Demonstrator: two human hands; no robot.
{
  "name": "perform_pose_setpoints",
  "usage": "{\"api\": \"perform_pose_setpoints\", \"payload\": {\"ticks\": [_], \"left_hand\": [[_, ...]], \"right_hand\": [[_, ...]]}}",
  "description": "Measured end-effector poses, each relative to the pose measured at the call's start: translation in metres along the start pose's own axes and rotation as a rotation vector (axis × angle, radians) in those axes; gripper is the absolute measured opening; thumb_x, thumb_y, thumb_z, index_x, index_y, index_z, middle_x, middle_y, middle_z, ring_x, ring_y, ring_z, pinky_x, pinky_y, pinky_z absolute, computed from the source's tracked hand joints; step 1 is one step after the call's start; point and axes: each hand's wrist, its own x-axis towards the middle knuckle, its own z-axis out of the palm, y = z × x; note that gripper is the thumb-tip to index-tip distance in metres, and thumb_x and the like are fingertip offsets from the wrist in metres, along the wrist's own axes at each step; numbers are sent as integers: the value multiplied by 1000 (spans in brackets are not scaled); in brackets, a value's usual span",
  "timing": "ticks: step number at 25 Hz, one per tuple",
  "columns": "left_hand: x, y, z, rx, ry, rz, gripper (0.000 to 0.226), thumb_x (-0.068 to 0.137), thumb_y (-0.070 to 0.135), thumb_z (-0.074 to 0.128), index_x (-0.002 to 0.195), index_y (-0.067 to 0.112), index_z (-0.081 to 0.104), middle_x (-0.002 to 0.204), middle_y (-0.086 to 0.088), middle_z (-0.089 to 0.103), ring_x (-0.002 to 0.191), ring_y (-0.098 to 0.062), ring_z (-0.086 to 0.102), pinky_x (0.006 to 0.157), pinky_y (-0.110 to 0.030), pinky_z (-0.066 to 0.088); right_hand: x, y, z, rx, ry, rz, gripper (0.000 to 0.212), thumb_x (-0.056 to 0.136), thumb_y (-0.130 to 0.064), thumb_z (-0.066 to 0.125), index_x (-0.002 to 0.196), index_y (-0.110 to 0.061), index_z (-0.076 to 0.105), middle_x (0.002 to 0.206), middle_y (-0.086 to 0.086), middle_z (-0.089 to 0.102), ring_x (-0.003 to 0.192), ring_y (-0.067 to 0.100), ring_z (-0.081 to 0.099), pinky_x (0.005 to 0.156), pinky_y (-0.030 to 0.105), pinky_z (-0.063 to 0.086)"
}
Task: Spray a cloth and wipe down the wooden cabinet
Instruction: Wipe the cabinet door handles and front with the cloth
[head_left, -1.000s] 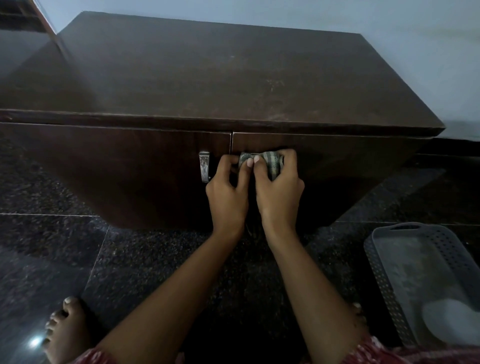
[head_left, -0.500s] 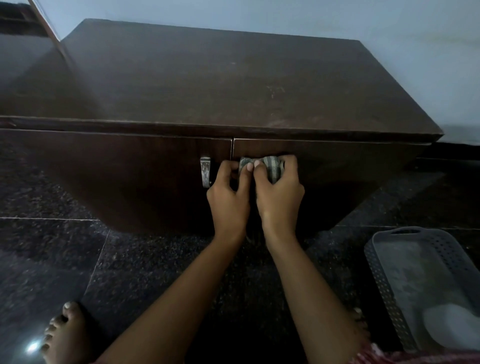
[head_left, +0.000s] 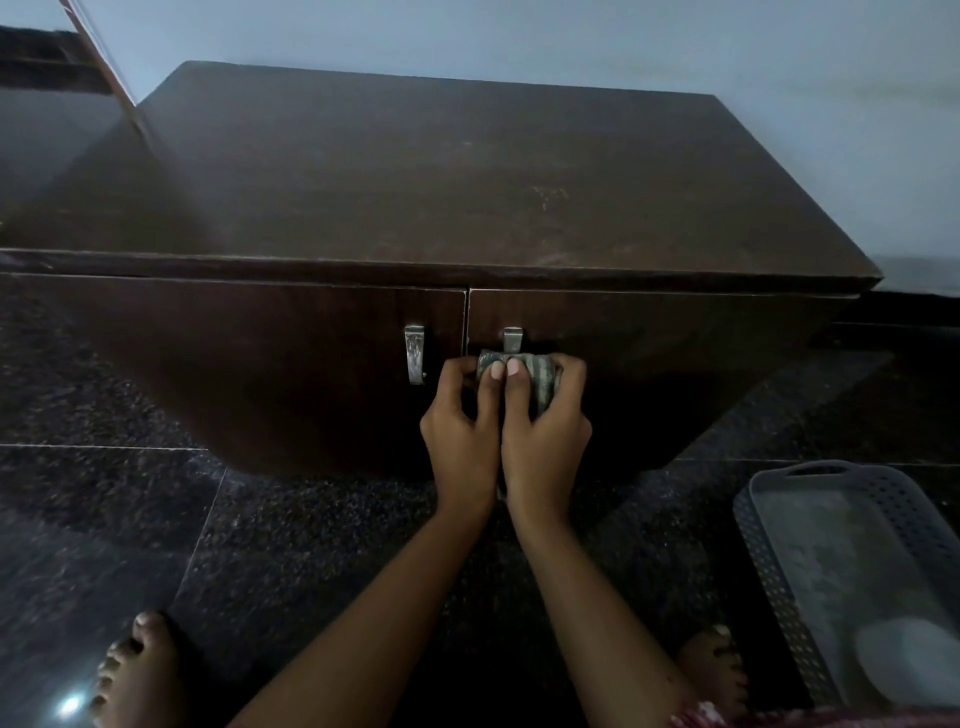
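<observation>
A low dark wooden cabinet (head_left: 467, 182) with two front doors fills the upper middle of the head view. Each door has a metal handle: the left handle (head_left: 415, 353) shows in full, only the top of the right handle (head_left: 511, 339) shows. My left hand (head_left: 462, 436) and my right hand (head_left: 545, 431) are pressed side by side against the right door, both gripping a striped grey cloth (head_left: 540, 376) wrapped around the lower part of the right handle. No spray bottle is clearly visible.
A grey perforated plastic basket (head_left: 779, 561) sits on the dark granite floor at the right, with a pale rounded object (head_left: 914, 660) inside. My bare feet (head_left: 135, 670) rest on the floor near the bottom edge. A pale wall stands behind the cabinet.
Both hands and the cloth have slid down the right handle, uncovering its top. The camera has tilted, so the cabinet sits lower in view.
</observation>
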Motion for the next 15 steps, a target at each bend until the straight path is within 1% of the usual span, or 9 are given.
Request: {"api": "perform_pose_setpoints", "payload": {"ticks": [2, 4, 5, 6, 8, 9, 10, 13, 15], "left_hand": [[-3, -5, 0, -14, -6, -7, 4, 93, 20, 54, 90, 17, 55, 70, 13, 59, 65, 11, 60, 54, -4, 43], [-4, -9, -1, 2, -20, 6, 4, 93, 19, 53, 90, 17, 54, 71, 14, 59, 66, 12, 60, 55, -3, 42], [-3, -11, -2, 13, -30, 16, 4, 93, 19, 53, 90, 17, 54, 70, 14, 59, 65, 11, 60, 54, -3, 42], [-3, -12, -2, 20, -38, 25, 4, 93, 19, 53, 90, 17, 54, 70, 13, 58, 64, 10, 59, 54, -3, 42], [-2, -15, -3, 29, -49, 36, 4, 93, 20, 53, 90, 18, 53, 70, 12, 59, 64, 7, 59, 54, -4, 42], [-2, -17, -3, 36, -55, 39, 4, 93, 21, 52, 90, 19, 53, 71, 12, 59, 64, 6, 58, 54, -5, 42], [-2, -19, -3, 43, -62, 41, 3, 94, 21, 52, 90, 19, 53, 71, 12, 58, 65, 6, 58, 54, -5, 42], [-2, -25, -3, 62, -80, 20, 2, 93, 19, 53, 91, 19, 52, 73, 13, 57, 67, 10, 58, 56, -3, 42], [0, -31, -2, 81, -85, -5, 3, 92, 19, 54, 91, 17, 54, 74, 13, 58, 68, 12, 58, 57, -3, 43]], "right_hand": [[-4, 6, 2, -14, 8, -10, 25, 92, -31, 53, 108, -12, 50, 89, -1, 64, 80, 16, 66, 64, 31, 56], [-6, 10, 3, -16, 9, -15, 27, 92, -31, 53, 110, -12, 50, 92, 2, 65, 81, 16, 66, 64, 32, 56], [-7, 12, 4, -16, 13, -19, 27, 92, -31, 52, 110, -12, 50, 93, 3, 66, 81, 16, 65, 63, 30, 55], [-7, 14, 5, -15, 20, -24, 27, 92, -31, 52, 111, -11, 50, 91, 1, 65, 79, 14, 64, 62, 25, 54], [-7, 18, 7, -10, 26, -23, 27, 92, -30, 52, 110, -10, 50, 87, -5, 60, 73, 6, 60, 57, 10, 48], [-7, 20, 8, -3, 24, -13, 27, 92, -30, 52, 110, -10, 49, 86, -7, 58, 71, 2, 58, 55, 6, 46], [-8, 22, 9, 4, 18, 2, 28, 92, -30, 52, 110, -9, 49, 86, -8, 57, 71, 0, 57, 54, 3, 45], [-6, 30, 9, 11, -16, 51, 29, 92, -29, 52, 112, -8, 49, 91, -4, 58, 76, 6, 58, 55, -1, 43], [-2, 35, 8, 9, -38, 69, 29, 92, -27, 54, 112, -6, 50, 94, -3, 59, 79, 7, 57, 55, -3, 41]]}}
